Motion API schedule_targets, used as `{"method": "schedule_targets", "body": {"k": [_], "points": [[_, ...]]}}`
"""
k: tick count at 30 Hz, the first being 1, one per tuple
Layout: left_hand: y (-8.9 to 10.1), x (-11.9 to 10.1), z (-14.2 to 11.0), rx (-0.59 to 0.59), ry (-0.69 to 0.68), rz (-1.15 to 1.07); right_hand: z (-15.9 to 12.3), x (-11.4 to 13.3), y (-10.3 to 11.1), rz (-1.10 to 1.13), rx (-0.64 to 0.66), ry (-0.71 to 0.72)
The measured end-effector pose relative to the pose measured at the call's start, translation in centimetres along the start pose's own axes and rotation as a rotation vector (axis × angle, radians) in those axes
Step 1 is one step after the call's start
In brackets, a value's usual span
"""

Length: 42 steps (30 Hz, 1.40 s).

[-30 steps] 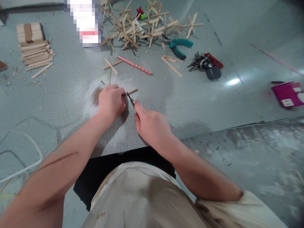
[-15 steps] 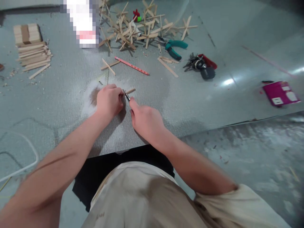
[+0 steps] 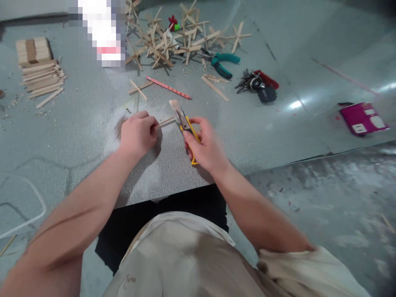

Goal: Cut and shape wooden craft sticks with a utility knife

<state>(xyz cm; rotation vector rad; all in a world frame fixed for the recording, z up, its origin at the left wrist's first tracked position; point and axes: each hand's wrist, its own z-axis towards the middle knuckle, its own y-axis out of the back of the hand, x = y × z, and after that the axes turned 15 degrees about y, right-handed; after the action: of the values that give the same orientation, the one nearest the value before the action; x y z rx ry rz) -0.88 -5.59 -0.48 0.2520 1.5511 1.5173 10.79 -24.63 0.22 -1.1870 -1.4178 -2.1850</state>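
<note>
My left hand (image 3: pixel 139 133) is closed on a wooden craft stick (image 3: pixel 166 121), whose free end pokes out to the right. A yellow utility knife (image 3: pixel 192 134) is gripped in my right hand (image 3: pixel 206 144), its blade raised and pointing away from me, beside the tip of the stick. Past my left hand lie two crossed sticks (image 3: pixel 139 88) and a red pencil (image 3: pixel 168 87). A whitish powdery patch (image 3: pixel 113 134) marks the table around my left hand, and a clear set square (image 3: pixel 132 103) is partly hidden behind it.
A heap of glued stick crosses (image 3: pixel 163 49) fills the back, with teal pliers (image 3: pixel 224 64) beside it. Bundled sticks (image 3: pixel 34 49) and loose sticks (image 3: pixel 43 78) lie at the left. Keys (image 3: pixel 256 84) and a purple packet (image 3: pixel 363 119) are on the right, near the table edge.
My right hand has moved right and turned, lifting the knife off the stick so that its yellow handle shows. My left hand has shifted slightly left, still holding the stick.
</note>
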Motion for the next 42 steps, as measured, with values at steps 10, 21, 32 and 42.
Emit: {"method": "schedule_targets", "body": {"k": [10,21,32,42], "points": [[3.9,-0.9,-1.1,-0.813,-0.7,0.03,5.5,1.7,2.3,0.88,-0.046,0.096],[4.7,0.8,-0.8,-0.681,-0.521,0.089,7.8,1.5,0.7,1.157,0.132,0.059],[4.4,1.1,-1.1,-0.441,-0.467,0.023,7.6,-0.1,0.6,1.195,0.149,0.037],[3.2,0.0,-0.8,-0.508,-0.452,-0.107,7.5,-0.4,-0.3,1.203,0.021,0.039]]}}
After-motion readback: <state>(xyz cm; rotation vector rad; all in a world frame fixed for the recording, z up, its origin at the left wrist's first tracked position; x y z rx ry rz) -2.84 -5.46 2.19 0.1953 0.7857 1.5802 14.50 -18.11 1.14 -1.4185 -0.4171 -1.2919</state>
